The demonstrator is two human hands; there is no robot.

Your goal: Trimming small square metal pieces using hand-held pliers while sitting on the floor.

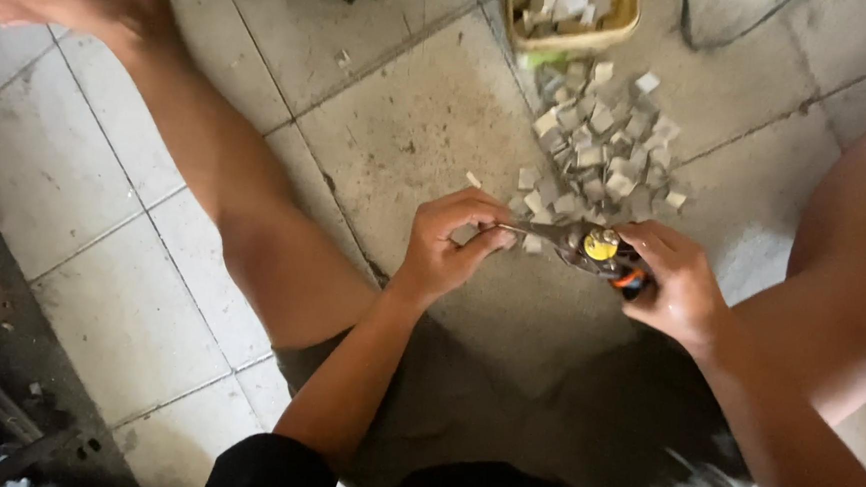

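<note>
Two bare hands meet over the tiled floor [400, 121], between the seated person's spread legs. The left hand [450, 245] pinches a small pale square chip [466, 234] between thumb and curled fingers, its grip closed on that piece. The right hand [679, 284] wraps around the handles of a pair of pliers [575, 244], grip clamped shut on them; a yellow round pivot and a bit of red-orange handle show between the fingers. The pliers lie nearly level, their long axis running left to right with a slight tilt, the thin metal nose pointing left toward the left hand and reaching the chip held there. Whether the nose bites the chip or only touches it cannot be told.

Just beyond the hands, on the far side, a loose heap of small grey and whitish square pieces [599, 143] spreads over the floor. Farther still, at the top edge, stands a yellowish tray [622, 24] holding more such pieces. One bare leg stretches away to the far left, the other bends up on the right. Dark clutter lies along the near left edge.
</note>
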